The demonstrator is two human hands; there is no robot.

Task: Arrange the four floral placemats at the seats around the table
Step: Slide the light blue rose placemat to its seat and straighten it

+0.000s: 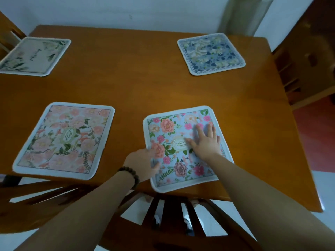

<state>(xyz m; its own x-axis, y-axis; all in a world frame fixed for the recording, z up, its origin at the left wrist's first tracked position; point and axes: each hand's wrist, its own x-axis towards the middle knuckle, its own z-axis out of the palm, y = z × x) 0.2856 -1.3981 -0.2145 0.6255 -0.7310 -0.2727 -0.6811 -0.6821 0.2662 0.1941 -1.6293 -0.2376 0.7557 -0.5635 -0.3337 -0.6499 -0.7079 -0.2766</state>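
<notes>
Four floral placemats lie on the wooden table. A light-blue mat with pink flowers sits at the near right, slightly turned. My right hand rests flat on it, fingers spread. My left hand, with a dark bead bracelet on the wrist, touches the mat's left edge with curled fingers; whether it pinches the edge I cannot tell. A pink rose mat lies at the near left. A cream mat with green leaves is at the far left, a navy and cream mat at the far right.
A wooden chair back stands under the near edge below my arms, another chair at the near left. More chairs stand at the far left and right. A white wall runs behind the table.
</notes>
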